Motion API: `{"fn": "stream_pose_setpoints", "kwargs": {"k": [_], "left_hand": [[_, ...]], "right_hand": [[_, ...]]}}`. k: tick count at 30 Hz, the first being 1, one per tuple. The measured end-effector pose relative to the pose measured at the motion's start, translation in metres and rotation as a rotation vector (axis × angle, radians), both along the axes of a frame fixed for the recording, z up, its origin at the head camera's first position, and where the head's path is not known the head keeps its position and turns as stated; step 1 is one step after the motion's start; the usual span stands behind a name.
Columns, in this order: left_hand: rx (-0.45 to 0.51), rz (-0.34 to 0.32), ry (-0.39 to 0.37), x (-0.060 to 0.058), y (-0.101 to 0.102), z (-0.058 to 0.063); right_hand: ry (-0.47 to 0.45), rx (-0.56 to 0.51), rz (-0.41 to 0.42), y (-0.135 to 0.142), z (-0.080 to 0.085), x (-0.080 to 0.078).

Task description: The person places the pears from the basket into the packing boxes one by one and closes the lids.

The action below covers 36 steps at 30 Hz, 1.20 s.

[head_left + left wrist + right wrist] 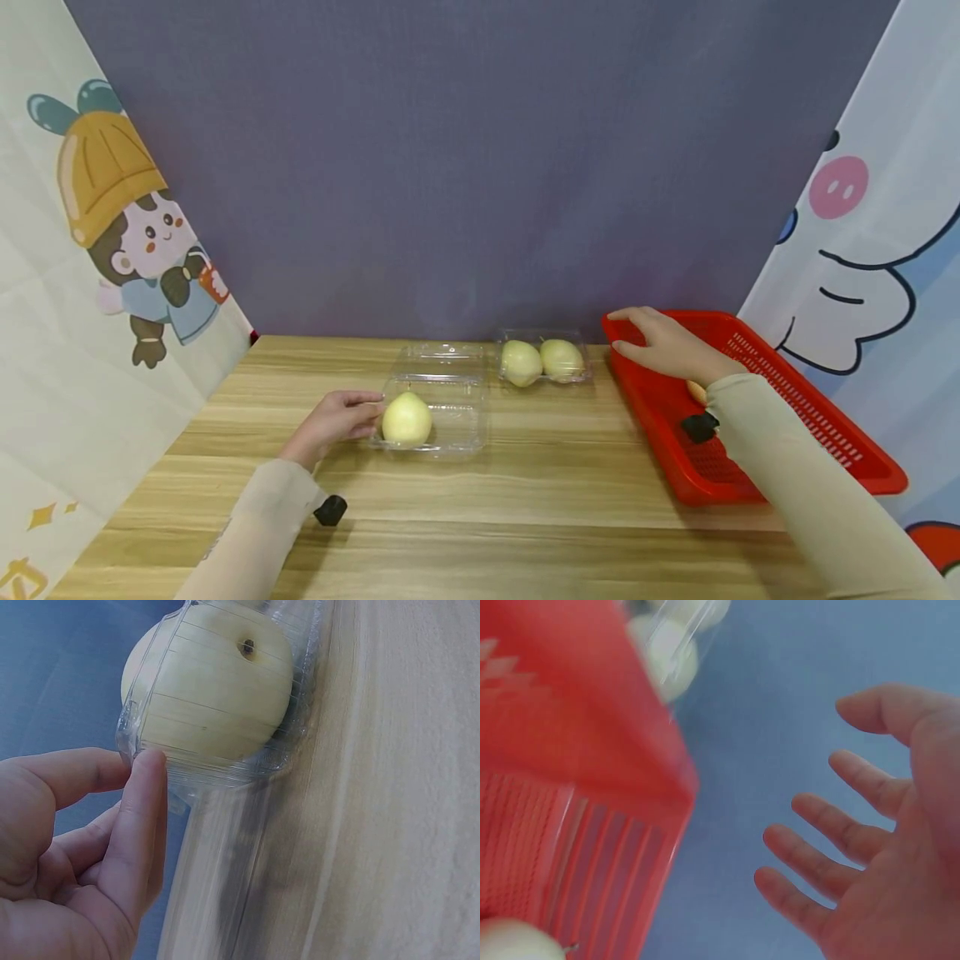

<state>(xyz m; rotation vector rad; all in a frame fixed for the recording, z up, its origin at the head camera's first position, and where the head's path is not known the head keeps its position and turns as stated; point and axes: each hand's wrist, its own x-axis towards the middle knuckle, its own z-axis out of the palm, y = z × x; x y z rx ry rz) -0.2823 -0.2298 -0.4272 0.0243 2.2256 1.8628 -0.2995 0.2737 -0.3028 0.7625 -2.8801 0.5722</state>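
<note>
My left hand is at the left side of an opened clear plastic clamshell box, pinching its edge between thumb and fingertip. One pale yellow pear sits in the box's near left part, its stem upward. In the left wrist view that pear shows through the ribbed plastic wall. Over the far left corner of a red plastic basket hovers my right hand, fingers spread and holding nothing. Inside the basket lies a pear, partly hidden by my right arm in the head view.
A second clear box with two pears stands at the back of the wooden table, left of the basket. Behind rises a grey-blue cloth wall, with cartoon-printed curtains on both sides.
</note>
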Motion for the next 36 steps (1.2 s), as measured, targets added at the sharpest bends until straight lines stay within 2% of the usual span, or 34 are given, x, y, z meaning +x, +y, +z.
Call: {"fn": "stream_pose_setpoints", "kwargs": {"k": [12, 24, 36], "left_hand": [[-0.013, -0.001, 0.006, -0.001, -0.001, 0.0], [-0.025, -0.017, -0.002, -0.001, 0.0, 0.001], [-0.031, -0.015, -0.008, -0.003, -0.001, 0.0]], "right_hand": [[-0.047, 0.025, -0.092, 0.051, -0.017, -0.01], [-0.112, 0.041, -0.168, 0.086, -0.038, -0.018], [-0.175, 0.014, -0.316, 0.117, -0.062, -0.02]]}}
